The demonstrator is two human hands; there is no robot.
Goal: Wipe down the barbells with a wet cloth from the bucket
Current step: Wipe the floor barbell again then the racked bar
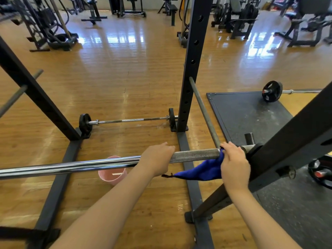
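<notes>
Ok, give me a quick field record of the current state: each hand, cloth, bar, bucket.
left hand: grips the racked barbell, no cloth
right hand: holds the blue cloth around the bar near the right rack upright
cloth: wrapped on the knurled part, tail hanging below
bucket: pink, on the floor under the bar
other barbells: floor barbell beyond, untouched

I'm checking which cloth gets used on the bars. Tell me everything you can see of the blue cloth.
The blue cloth is a deep royal blue, soft-looking fabric with a small dark tag or loop at its left corner. It is wrapped on the racked barbell at the right end of the knurled section, gripped there by the right hand. The rest hangs loose below the bar, trailing left toward the left hand, which it does not touch. Wetness cannot be judged.
</notes>
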